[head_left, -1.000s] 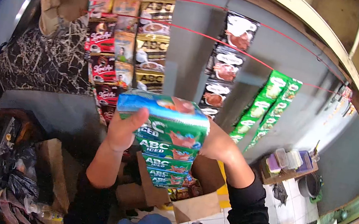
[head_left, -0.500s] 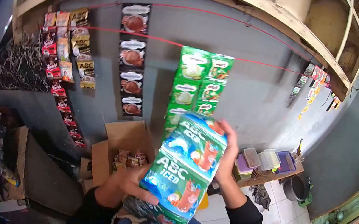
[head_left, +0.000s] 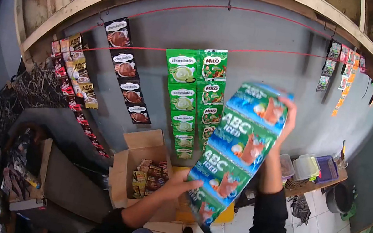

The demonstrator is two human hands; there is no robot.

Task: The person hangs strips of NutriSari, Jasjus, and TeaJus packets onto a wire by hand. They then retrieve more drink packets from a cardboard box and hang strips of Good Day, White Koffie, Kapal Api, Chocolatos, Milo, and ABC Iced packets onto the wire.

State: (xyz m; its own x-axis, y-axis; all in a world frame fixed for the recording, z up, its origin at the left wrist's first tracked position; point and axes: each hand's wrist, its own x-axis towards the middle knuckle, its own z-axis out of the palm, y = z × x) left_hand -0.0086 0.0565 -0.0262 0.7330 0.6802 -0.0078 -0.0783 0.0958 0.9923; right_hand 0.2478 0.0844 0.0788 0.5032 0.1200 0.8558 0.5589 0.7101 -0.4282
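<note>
A strip of joined green and blue ABC Iced sachets (head_left: 243, 139) hangs slanted between my two hands, fronts facing me. My right hand (head_left: 287, 119) grips its upper right edge, fingers wrapped over the top. Lower down, my left hand (head_left: 181, 183) pinches the strip's left edge, thumb on the front. Behind it, green Chocolatos sachets (head_left: 183, 99) and a Milo strip (head_left: 212, 89) hang from a red string (head_left: 273, 51) on the wall.
Dark Chocolatos sachets (head_left: 126, 70) and several other strips hang at the left; more hang at the far right. Below stands an open cardboard box (head_left: 144, 144) with sachets inside. Plastic containers (head_left: 306, 168) sit on a low shelf at right, beside a dark bucket (head_left: 340, 198).
The ABC Iced strip has moved up and right and is unfolded longer, showing more sachets. My right hand has risen with its top. The view has shifted, and the hanging strips appear further left.
</note>
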